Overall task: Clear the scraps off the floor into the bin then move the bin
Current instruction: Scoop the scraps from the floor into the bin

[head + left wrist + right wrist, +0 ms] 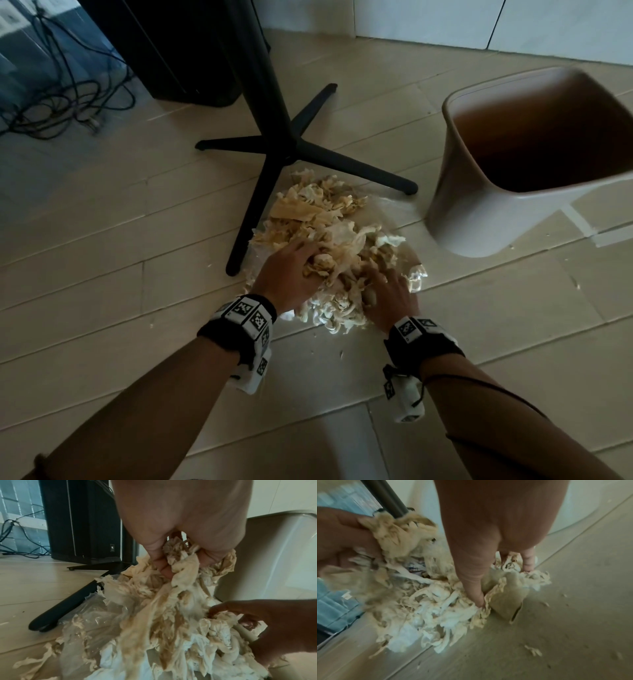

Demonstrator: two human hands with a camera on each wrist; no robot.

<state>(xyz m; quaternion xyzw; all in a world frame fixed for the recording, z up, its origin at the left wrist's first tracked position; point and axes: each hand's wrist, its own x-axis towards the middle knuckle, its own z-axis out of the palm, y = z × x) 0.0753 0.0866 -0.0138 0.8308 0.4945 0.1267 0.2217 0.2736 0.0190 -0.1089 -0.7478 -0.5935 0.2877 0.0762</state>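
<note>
A heap of cream and white paper scraps lies on a clear plastic sheet on the tiled floor. My left hand digs into the near left of the heap, fingers curled round a bunch of scraps. My right hand is sunk in the near right side, its fingers and thumb pinching scraps. The beige bin stands open-topped to the right of the heap, about a hand's width away; its inside looks dark.
A black stand with a cross base reaches over the heap's far left. A black speaker box and tangled cables are at the back left. Small crumbs dot the floor right of the heap. White wall tiles run behind.
</note>
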